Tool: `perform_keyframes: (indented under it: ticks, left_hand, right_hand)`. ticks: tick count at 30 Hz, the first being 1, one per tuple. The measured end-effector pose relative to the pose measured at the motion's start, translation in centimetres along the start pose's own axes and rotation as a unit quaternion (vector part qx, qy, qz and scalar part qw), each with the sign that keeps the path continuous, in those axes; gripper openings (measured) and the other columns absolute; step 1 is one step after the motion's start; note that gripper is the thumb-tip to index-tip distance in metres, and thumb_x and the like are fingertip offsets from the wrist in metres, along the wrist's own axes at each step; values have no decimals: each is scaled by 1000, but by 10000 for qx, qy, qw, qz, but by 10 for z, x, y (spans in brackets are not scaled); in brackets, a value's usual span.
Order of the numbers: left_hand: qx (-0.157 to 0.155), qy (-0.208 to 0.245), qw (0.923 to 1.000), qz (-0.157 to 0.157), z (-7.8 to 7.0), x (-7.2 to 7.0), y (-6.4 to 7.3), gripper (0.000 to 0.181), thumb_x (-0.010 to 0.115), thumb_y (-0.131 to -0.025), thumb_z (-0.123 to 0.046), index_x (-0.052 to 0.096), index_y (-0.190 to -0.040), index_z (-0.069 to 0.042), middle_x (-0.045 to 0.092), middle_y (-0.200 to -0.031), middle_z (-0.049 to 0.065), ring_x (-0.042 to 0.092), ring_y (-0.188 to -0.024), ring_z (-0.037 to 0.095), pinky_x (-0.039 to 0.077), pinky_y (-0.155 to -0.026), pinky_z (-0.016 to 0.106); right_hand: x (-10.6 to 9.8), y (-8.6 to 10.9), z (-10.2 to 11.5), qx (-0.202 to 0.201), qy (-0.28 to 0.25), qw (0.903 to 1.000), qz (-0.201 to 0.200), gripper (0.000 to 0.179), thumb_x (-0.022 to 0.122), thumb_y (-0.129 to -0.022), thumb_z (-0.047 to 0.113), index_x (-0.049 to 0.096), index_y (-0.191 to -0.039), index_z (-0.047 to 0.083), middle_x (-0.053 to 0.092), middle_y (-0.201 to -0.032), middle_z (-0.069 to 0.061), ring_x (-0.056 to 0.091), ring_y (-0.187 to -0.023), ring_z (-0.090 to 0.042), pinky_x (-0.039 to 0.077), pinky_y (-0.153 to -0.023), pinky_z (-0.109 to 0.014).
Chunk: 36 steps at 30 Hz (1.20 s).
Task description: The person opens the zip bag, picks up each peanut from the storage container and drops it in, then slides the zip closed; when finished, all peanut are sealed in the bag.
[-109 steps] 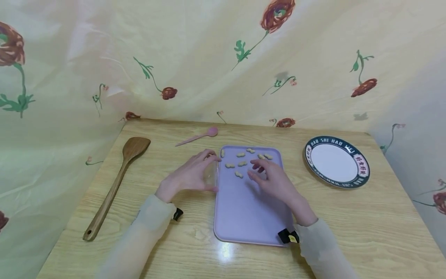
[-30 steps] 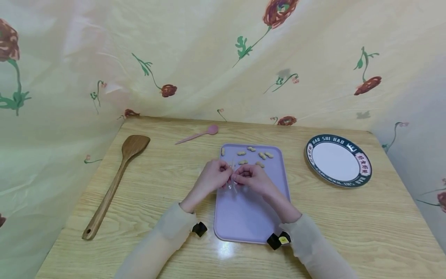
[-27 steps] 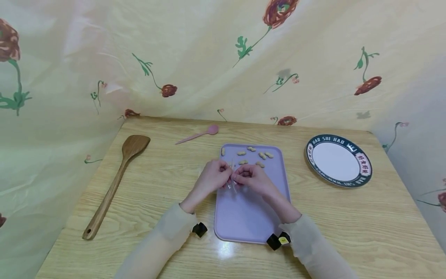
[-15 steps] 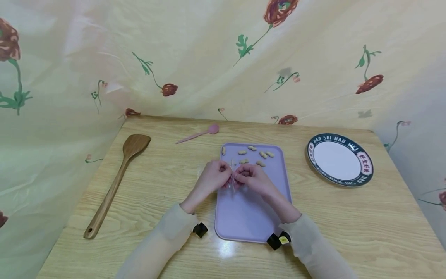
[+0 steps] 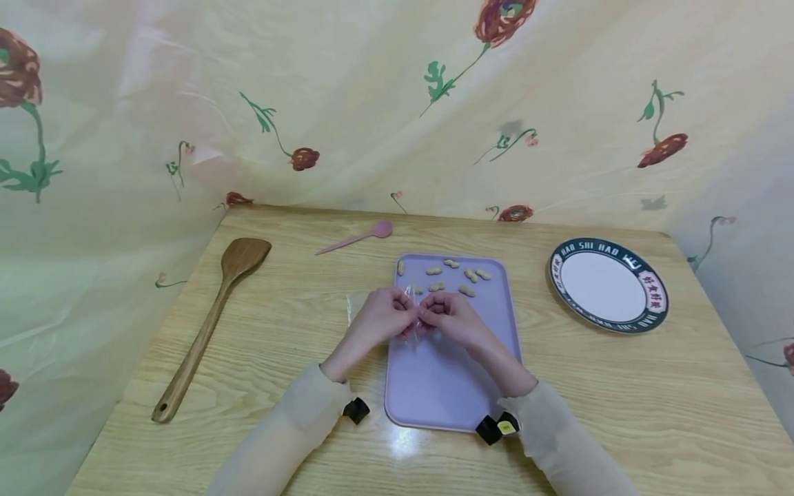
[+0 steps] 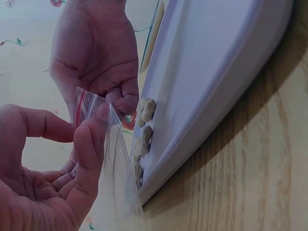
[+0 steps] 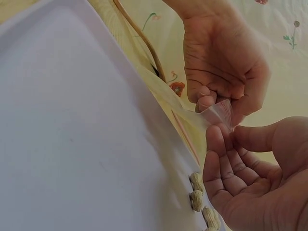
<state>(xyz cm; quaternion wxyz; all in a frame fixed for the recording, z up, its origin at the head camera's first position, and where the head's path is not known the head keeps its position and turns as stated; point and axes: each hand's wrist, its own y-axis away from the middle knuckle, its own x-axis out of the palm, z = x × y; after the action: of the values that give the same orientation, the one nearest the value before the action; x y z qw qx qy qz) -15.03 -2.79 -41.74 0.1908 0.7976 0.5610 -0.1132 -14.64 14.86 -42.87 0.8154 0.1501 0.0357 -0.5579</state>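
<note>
A clear zip-lock bag (image 6: pixel 118 175) with a red-striped zip edge is held over the purple tray (image 5: pixel 453 389). My left hand (image 5: pixel 386 315) pinches the bag at its zip end between thumb and finger. At the same end, my right hand (image 5: pixel 451 318) pinches the bag's corner, the fingertips of both hands nearly meeting. In the left wrist view, the rest of the bag hangs down below the fingers. Several unshelled peanuts (image 5: pixel 466 291) lie at the tray's far end, just beyond the hands. Whether the bag's mouth is parted I cannot tell.
A wooden turner (image 5: pixel 211 324) lies on the left of the wooden table (image 5: pixel 298 289). Behind the hands is a pink spoon (image 5: pixel 381 229). To the right sits a white plate with a dark lettered rim (image 5: pixel 654 293). A flowered cloth (image 5: pixel 372 103) hangs behind the table.
Earlier, my right hand hovered apart over the peanuts while my left held the bag by the tray's left edge. Both hands came together on the bag; lately only their fingertips shift slightly.
</note>
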Motion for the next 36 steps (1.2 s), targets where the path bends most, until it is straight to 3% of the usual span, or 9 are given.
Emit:
perform_keyframes:
  ticks: [6, 21, 28, 36]
  left_hand:
    - [24, -136, 9999, 88, 2, 1, 3, 5, 67, -84, -11, 66, -86, -6, 66, -64, 0, 61, -53, 12, 47, -51, 23]
    - [488, -972, 9919, -653, 0, 9, 12, 11, 60, -85, -7, 67, -77, -6, 58, -60, -1, 51, -49, 10, 40, -45, 23]
    - [405, -735, 9945, -634, 1, 10, 11, 19, 58, -89, -6, 65, -72, -8, 57, -51, -3, 54, -43, 12, 38, -42, 23]
    - [141, -417, 9963, -741, 6, 13, 11, 23, 53, -92, -12, 61, -71, -9, 56, -53, -1, 54, -48, 13, 42, -46, 25]
  right_hand:
    - [1, -1, 2, 106, -42, 9999, -104, 13, 59, -99, 6, 64, -96, -4, 68, -76, -7, 66, -74, -16, 52, -72, -28]
    - [6, -5, 1, 101, 51, 9999, 65, 19, 55, -102, 11, 66, -99, -5, 66, -80, -5, 60, -77, -18, 50, -73, -30]
    - [7, -5, 0, 110, 106, 9996, 242, 20, 49, -103, 10, 61, -93, -3, 63, -80, -7, 58, -77, -19, 47, -75, -33]
    - [12, -6, 2, 181, -89, 9998, 79, 19, 48, -103, 9, 57, -90, -1, 59, -80, -5, 55, -77, -17, 44, -75, -31]
